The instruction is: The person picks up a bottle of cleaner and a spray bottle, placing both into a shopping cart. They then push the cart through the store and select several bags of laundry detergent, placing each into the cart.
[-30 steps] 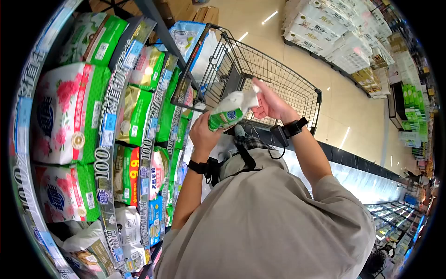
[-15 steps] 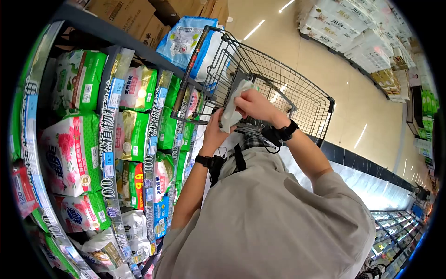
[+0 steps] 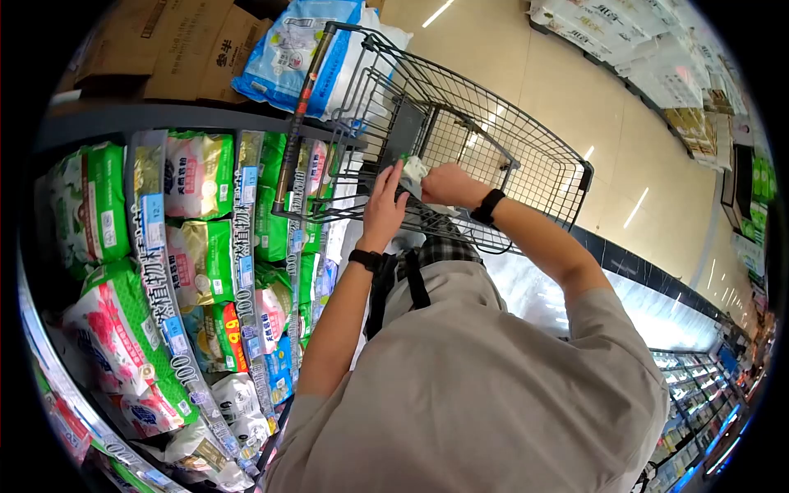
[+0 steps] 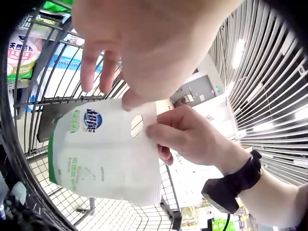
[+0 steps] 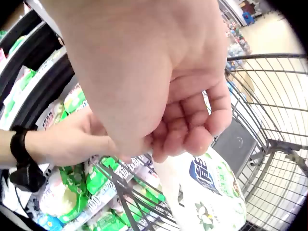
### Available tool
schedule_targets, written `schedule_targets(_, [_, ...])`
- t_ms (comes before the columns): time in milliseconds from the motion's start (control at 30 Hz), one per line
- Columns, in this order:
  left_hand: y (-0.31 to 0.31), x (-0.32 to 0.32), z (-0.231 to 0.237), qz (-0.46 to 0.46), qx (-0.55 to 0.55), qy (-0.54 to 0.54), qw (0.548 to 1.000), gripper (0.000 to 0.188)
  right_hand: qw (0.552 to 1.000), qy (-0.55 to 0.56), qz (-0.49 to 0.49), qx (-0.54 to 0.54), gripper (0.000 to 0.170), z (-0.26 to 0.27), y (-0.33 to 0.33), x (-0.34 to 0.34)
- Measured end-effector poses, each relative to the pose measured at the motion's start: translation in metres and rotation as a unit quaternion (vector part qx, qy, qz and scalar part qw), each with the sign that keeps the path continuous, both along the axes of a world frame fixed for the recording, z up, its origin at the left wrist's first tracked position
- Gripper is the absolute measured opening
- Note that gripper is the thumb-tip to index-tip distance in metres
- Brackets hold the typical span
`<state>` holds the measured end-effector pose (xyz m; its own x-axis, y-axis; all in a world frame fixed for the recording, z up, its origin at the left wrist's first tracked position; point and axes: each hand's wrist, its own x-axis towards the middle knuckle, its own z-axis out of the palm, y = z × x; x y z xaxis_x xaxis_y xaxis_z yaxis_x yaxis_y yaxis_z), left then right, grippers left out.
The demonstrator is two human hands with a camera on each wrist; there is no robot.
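Pouch, white plastic, oval-holed | right grip pinches its edge | left grip straight-fingered

Bag over cart — shelves left.

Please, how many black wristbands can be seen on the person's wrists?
2: the left wristband next to the left hand, and the right wristband next to the right hand. None seems hidden.

White bag, partly green, printed; pinched
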<state>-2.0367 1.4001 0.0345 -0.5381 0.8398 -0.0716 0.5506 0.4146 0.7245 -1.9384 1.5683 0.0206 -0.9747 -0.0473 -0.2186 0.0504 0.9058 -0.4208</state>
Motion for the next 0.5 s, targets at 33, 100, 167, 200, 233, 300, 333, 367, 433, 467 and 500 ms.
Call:
schedule_targets(33, [0.004, 0.0, -0.007, 0.0, -0.004, -0.005, 1.0, 0.056, 1.0, -0.005, 0.0, -0.004, 0.026, -0.009, -0.003, 0.001])
schedule_targets(100, [0.011, -0.003, -0.025, -0.082, -0.022, 0.099, 0.991, 0.036, 0.999, 0.031, 0.045, 0.003, 0.026, -0.025, -0.011, 0.005])
schedule_targets(167, [0.012, -0.003, -0.044, -0.086, -0.013, 0.069, 0.994, 0.016, 0.999, 0.029, 0.035, -0.007, 0.027, -0.046, -0.015, 0.012])
schedule_targets(200, [0.014, -0.003, -0.047, -0.107, -0.043, 0.059, 0.992, 0.012, 0.999, 0.017, 0.014, -0.024, 0.027, -0.052, -0.015, 0.016])
schedule_targets(233, [0.016, -0.003, -0.049, -0.128, -0.073, 0.05, 0.988, 0.009, 0.999, 0.006, -0.008, -0.04, 0.028, -0.058, -0.014, 0.02])
schedule_targets(300, [0.015, 0.002, -0.054, -0.136, -0.063, 0.048, 0.988, 0.009, 0.997, -0.02, -0.034, -0.062, 0.029, -0.062, -0.017, 0.035])
schedule_targets(333, [0.014, 0.005, -0.054, -0.146, -0.086, 0.049, 0.984, 0.009, 0.99, -0.022, -0.076, -0.12, 0.029, -0.064, -0.018, 0.044])
schedule_targets(367, [0.014, 0.007, -0.055, -0.156, -0.108, 0.051, 0.98, 0.009, 0.977, -0.023, -0.119, -0.177, 0.03, -0.066, -0.016, 0.052])
schedule_targets(433, [0.013, 0.007, -0.066, -0.166, -0.103, 0.044, 0.98, 0.009, 0.972, -0.042, -0.131, -0.188, 0.029, -0.085, -0.012, 0.068])
schedule_targets(467, [0.013, 0.008, -0.071, -0.163, -0.108, 0.037, 0.98, 0.009, 0.976, -0.067, -0.166, -0.124, 0.027, -0.103, -0.015, 0.078])
schedule_targets(500, [0.012, 0.01, -0.075, -0.161, -0.114, 0.028, 0.98, 0.009, 0.973, -0.095, -0.2, -0.06, 0.024, -0.11, -0.017, 0.084])
